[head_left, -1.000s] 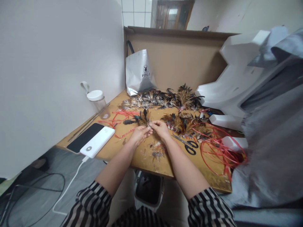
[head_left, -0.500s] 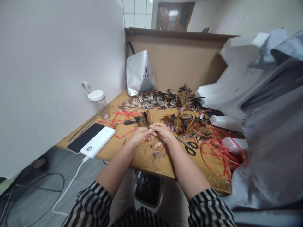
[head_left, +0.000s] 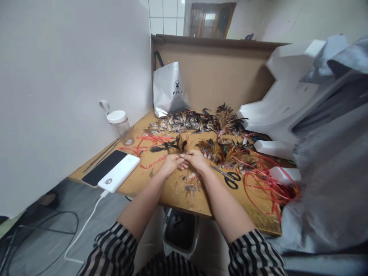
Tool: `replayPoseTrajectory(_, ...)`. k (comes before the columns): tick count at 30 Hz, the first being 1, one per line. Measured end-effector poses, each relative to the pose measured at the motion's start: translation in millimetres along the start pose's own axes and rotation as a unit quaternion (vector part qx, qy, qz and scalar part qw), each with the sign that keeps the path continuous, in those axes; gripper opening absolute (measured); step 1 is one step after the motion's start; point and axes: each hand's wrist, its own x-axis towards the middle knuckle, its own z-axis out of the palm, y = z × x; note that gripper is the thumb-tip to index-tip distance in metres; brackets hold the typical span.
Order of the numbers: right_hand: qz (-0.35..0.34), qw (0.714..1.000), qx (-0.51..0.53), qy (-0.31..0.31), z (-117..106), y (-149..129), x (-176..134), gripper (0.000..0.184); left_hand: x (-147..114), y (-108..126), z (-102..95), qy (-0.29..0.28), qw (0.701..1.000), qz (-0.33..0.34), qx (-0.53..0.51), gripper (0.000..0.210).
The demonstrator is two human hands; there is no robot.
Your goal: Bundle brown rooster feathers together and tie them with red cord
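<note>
Over the middle of the wooden table (head_left: 161,188), my left hand (head_left: 173,164) and my right hand (head_left: 195,159) meet with their fingertips pressed together. Both are closed on a small bunch of brown and dark feathers (head_left: 182,143), whose tips fan out above the fingers; its lower ends are hidden by them. Just beyond my left hand lie loose black feathers (head_left: 164,146) and red strips (head_left: 148,142). Feather scraps (head_left: 192,182) lie below my hands. Black-handled scissors (head_left: 230,178) rest beside my right wrist, near a row of brown feather bunches (head_left: 221,150).
A long feather pile (head_left: 186,120) lies at the back before a silver bag (head_left: 169,88). To the left are a lidded jar (head_left: 119,124), a phone (head_left: 105,166) and a cabled white power bank (head_left: 119,172). Tangled red strips (head_left: 267,184) and white foam (head_left: 276,103) fill the right.
The feathers between my fingers have tilted and show less of their fan than before. My hands have shifted only slightly and stay together.
</note>
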Motion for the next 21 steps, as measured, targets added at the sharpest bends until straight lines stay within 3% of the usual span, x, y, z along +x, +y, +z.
replayPoseTrajectory(6,-0.033,0.997,-0.013,0.063,7.6,6.1,4.3,0.037,6.5,-9.5,2.3,0.071,0.997,0.031,-0.011,0.021)
replayPoseTrajectory(12,-0.055,0.995,-0.036,0.078,8.4,2.9,3.3,0.037,9.0,-13.7,-1.6,0.082,0.994,0.065,0.004,0.018)
replayPoseTrajectory(21,-0.014,0.996,0.075,-0.051,-1.4,4.4,0.6,0.032,8.0,-13.5,-4.8,0.056,0.995,0.073,0.03,0.02)
